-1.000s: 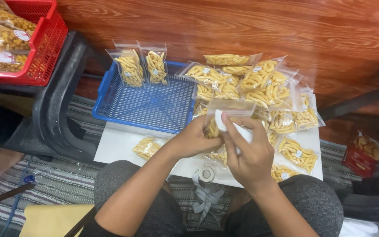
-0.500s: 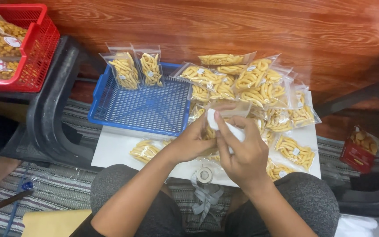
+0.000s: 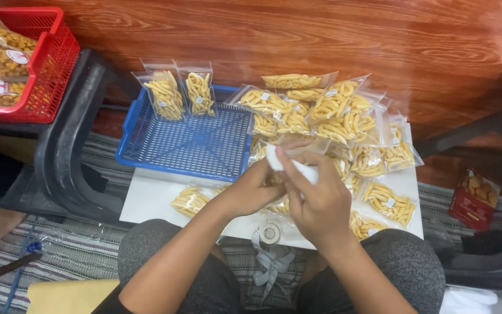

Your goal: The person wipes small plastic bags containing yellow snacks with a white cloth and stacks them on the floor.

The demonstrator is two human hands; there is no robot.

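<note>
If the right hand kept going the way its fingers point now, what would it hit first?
The right hand points up-left, so it would first meet the clear snack bag it already grips with the left hand. Beyond that, probably the blue tray; depth is unclear.

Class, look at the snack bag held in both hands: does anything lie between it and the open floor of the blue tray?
Nothing visible does. The snack bag sits in both hands just right of the blue tray, whose near mesh floor is bare; two bags stand only at its far edge.

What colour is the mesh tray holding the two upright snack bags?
Blue, clearest in the head view: the mesh tray behind both hands.
</note>
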